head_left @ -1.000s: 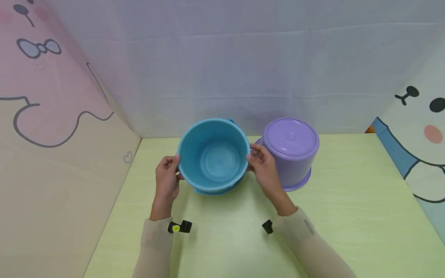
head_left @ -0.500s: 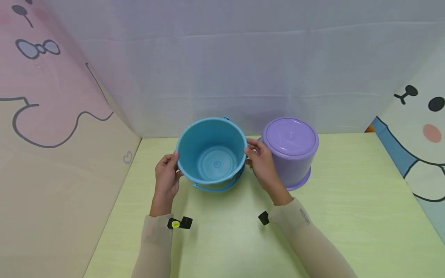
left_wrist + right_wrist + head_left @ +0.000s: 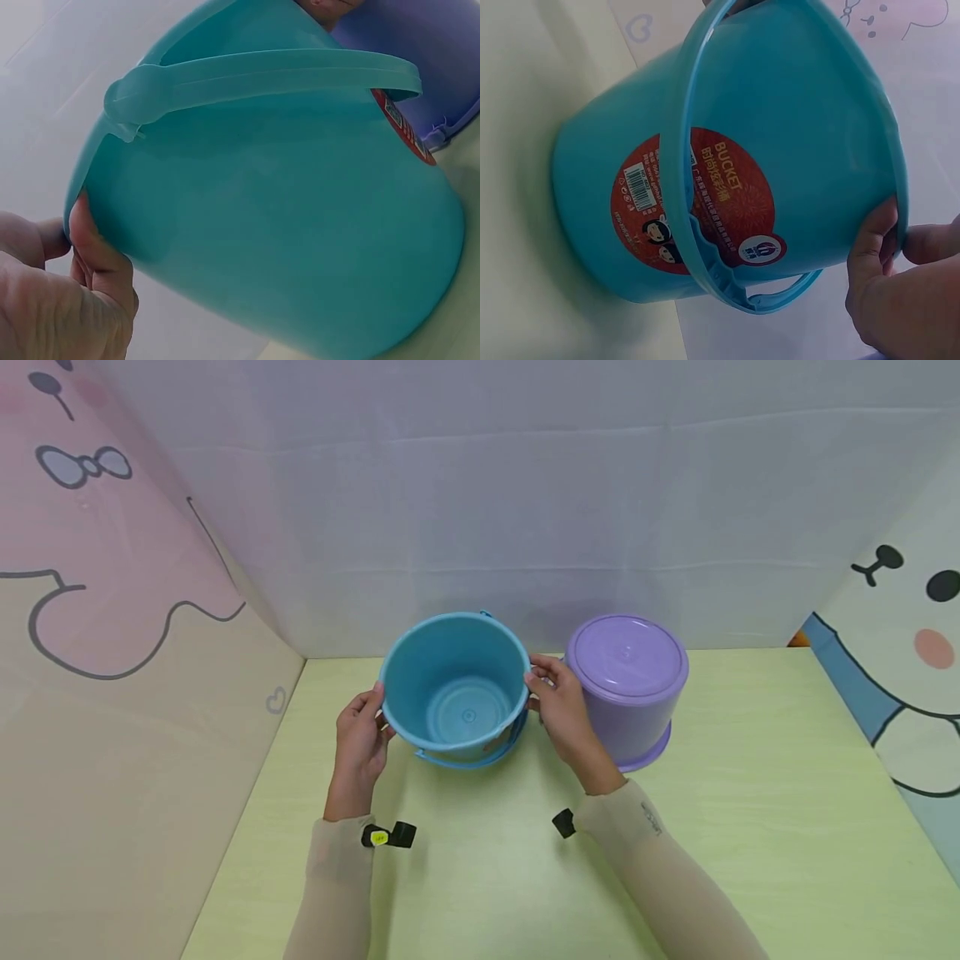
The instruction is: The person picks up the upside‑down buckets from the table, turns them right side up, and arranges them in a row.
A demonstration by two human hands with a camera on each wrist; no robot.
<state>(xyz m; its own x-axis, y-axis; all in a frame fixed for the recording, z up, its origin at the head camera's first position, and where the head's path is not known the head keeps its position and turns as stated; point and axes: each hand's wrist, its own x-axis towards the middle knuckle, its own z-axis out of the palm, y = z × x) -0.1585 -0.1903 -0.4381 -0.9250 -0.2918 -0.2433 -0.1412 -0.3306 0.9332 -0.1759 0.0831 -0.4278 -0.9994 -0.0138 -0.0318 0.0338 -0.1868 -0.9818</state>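
A blue bucket (image 3: pixel 465 685) stands upright near the back of the table, its mouth facing up and its inside bare. My left hand (image 3: pixel 362 739) pinches the rim on the left side, thumb on one face and fingers on the other. On the right side my right hand (image 3: pixel 561 710) pinches the rim the same way. The bucket's handle (image 3: pixel 679 150) hangs down across its near side, over a round red label (image 3: pixel 735 195). Just right of my right hand, an upside-down purple bucket (image 3: pixel 628 685) stands with its base up.
The pale yellow-green table (image 3: pixel 480 877) runs up to a whitish cloth backdrop (image 3: pixel 525 510) close behind both buckets. Printed cartoon panels flank the table, a pink one (image 3: pixel 120 527) at the left and another (image 3: pixel 900 693) at the right.
Both hands, still on the rim, have moved slightly up in the head view, the right one also leftward. The blue bucket has shifted a little left and its mouth tips slightly. The purple bucket stays put.
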